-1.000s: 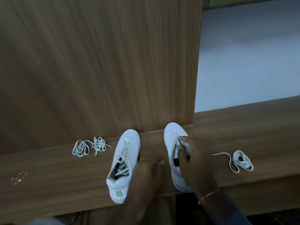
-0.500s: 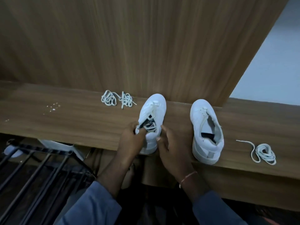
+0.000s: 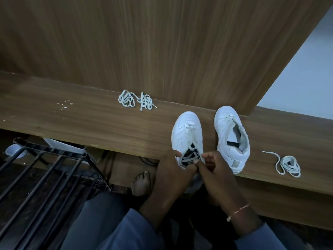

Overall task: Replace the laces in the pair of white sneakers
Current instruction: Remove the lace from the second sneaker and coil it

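Head view: we have both hands at the front edge of the desk, on the laced sneaker — toe toward the back edge, heel overhanging the front. Left hand is curled round its collar; right hand pinches its lace near the top eyelets. Second sneaker stands just beside it to the right, mostly unlaced, throat gaping. Tangled laces lie at the back edge, well left; coiled lace sits near the front edge, right of the second sneaker — neither touched.
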